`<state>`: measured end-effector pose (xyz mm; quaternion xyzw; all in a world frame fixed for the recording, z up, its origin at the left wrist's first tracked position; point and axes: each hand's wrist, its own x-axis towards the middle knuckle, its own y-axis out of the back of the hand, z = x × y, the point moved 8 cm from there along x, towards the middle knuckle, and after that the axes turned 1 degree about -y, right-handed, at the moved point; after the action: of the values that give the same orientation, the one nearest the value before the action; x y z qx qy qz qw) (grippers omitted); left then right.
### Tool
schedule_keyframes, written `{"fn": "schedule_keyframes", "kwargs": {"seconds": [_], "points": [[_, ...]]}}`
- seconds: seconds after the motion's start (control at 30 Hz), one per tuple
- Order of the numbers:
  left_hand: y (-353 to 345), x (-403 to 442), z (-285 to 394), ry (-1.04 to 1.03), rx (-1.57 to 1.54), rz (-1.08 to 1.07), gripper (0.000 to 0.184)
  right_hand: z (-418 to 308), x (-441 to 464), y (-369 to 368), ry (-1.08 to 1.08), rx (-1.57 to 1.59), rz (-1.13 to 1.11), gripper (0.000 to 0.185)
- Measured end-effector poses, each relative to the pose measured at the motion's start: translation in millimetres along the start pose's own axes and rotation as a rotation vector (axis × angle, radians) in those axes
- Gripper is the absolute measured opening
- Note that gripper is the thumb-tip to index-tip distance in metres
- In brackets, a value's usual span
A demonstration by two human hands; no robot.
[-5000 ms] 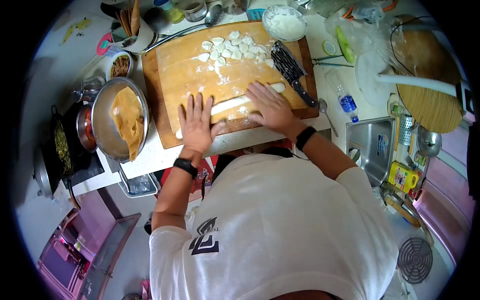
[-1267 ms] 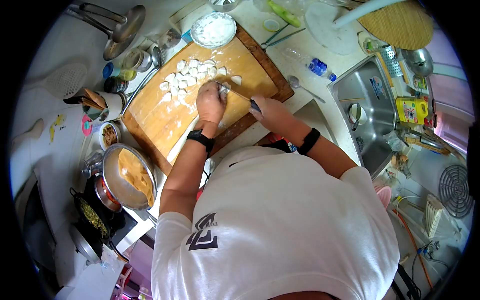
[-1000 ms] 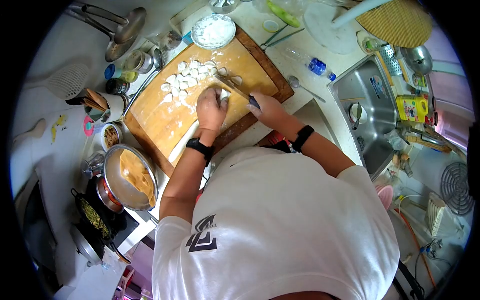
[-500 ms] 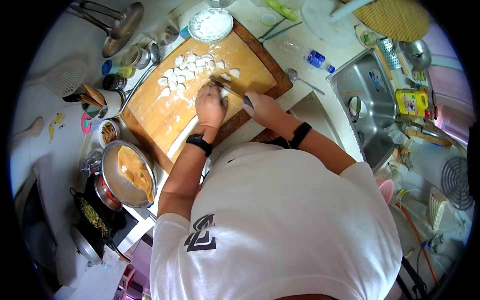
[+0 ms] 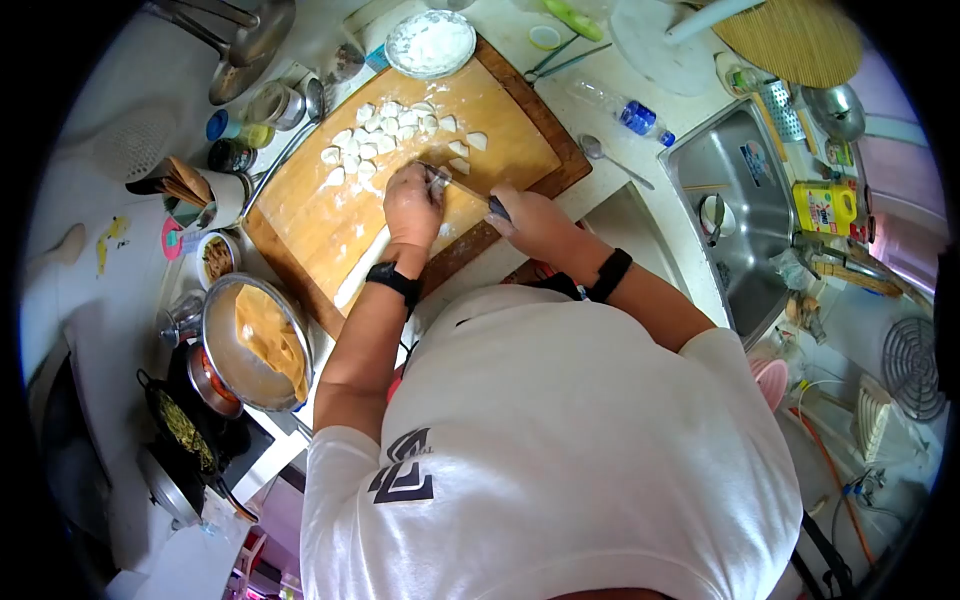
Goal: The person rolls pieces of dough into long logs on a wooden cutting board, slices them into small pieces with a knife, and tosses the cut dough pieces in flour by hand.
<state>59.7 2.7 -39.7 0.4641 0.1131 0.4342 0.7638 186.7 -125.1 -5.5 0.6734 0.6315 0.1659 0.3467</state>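
My right hand [image 5: 530, 222] is wrapped around the dark handle of a knife [image 5: 470, 192]. Its blade points left across the board and reaches the fingers of my left hand [image 5: 412, 208]. That hand is curled over the upper end of a long white dough roll [image 5: 362, 270], whose lower part runs toward the board's near left edge. Beyond the blade lie several small cut dough pieces [image 5: 378, 128], most in a cluster, with a few set apart to the right. They rest on a floured wooden cutting board [image 5: 300, 230]. My left fingertips are partly hidden.
A bowl of white flour [image 5: 430, 42] stands at the board's far edge. To the left are a steel pot [image 5: 222, 345], a small bowl [image 5: 216, 258] and a utensil holder [image 5: 222, 198]. On the right are a spoon [image 5: 615, 162], a plastic bottle [image 5: 638, 118] and a sink [image 5: 745, 250].
One more cut dough piece lies apart, just beyond the knife. The blade has come closer to my left fingers, which have shifted slightly on the roll. The whole view has moved a little.
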Motion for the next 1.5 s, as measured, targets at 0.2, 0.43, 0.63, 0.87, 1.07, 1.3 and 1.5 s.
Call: {"fn": "schedule_keyframes", "kwargs": {"seconds": [0.2,0.43,0.63,0.87,1.07,1.3,1.5], "points": [[15.6,-5.4,10.5,0.068,-0.050,-0.034,0.020,13.3,16.1,-21.7,0.044,0.042,0.091,0.027],[18.9,-25.3,4.1,-0.005,-0.020,0.010,0.020,-7.6,-11.4,-1.5,0.054,0.041,0.089,0.027],[18.5,-26.0,14.9,-0.100,-0.018,0.004,0.022,-10.9,-12.3,-14.3,-0.022,-0.032,-0.016,0.025],[24.9,-23.6,5.3,-0.100,0.130,-0.027,0.027,3.5,13.5,-35.8,0.066,0.022,0.160,0.025],[25.2,-24.3,-14.1,-0.041,0.000,0.035,0.023,-23.4,-5.3,-18.1,0.050,0.021,0.080,0.028],[27.5,-25.4,-11.0,-0.041,0.011,0.007,0.021,-15.7,12.1,-44.8,-0.021,-0.069,0.018,0.028],[40.1,-42.5,-9.9,-0.026,0.000,-0.014,0.022,-15.7,4.7,-41.0,0.049,0.114,0.121,0.030]]}}
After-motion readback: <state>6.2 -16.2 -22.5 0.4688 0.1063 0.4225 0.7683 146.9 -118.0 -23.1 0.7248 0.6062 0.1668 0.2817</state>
